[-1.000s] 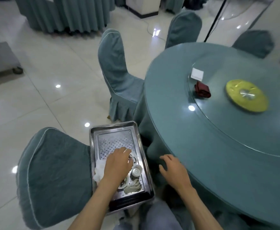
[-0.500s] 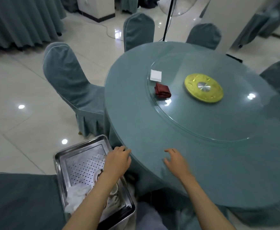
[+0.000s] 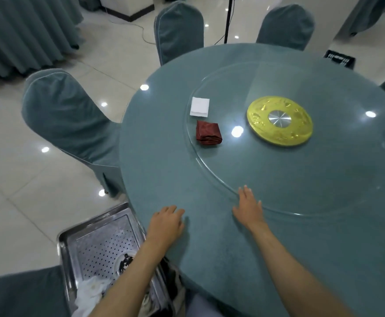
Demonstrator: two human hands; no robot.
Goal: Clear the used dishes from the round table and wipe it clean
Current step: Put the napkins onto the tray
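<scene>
Head view. Round table (image 3: 209,259): left hand (image 3: 167,221) rests near its edge, fingers loosely bent, holding nothing. Right hand (image 3: 248,207) lies flat, fingers straight, at the glass turntable (image 3: 209,170) rim. On the turntable are a white napkin (image 3: 200,106), a red folded cloth (image 3: 209,133) and a gold disc (image 3: 279,121) whose relief is unreadable. A metal tray (image 3: 100,239) sits just beside the table. Its used dish (image 3: 124,263) and white cloth (image 3: 93,291) are partly hidden by the left forearm. Covered chairs (image 3: 65,117) ring the table.

We can read no text, label, brand or number here. The black mat (image 3: 340,58) on the floor beyond the round table's (image 3: 164,170) far right edge bears white marks too blurred to make out, and the gold disc's (image 3: 280,138) raised pattern gives us no legible characters
</scene>
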